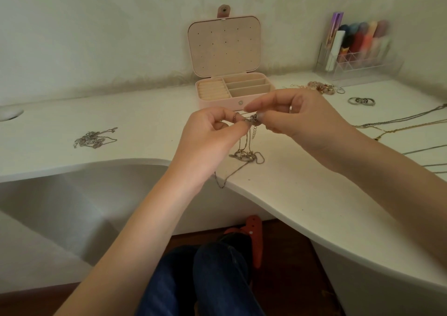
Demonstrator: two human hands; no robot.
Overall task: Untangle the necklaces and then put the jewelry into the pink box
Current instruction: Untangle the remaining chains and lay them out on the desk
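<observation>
Both forearms reach forward, the left hand [212,131] and right hand [297,117] raised close together, fingers [256,107] curled, pinching the tangled chains [251,119] between them.

Knot of the tangled necklace [251,119] largely concealed between the fingertips of left hand [212,131] and right hand [297,119]. Chains [411,122] at right cut off by the frame edge. Organizer contents [362,39] blurred; rings [361,101] too small to resolve.
</observation>
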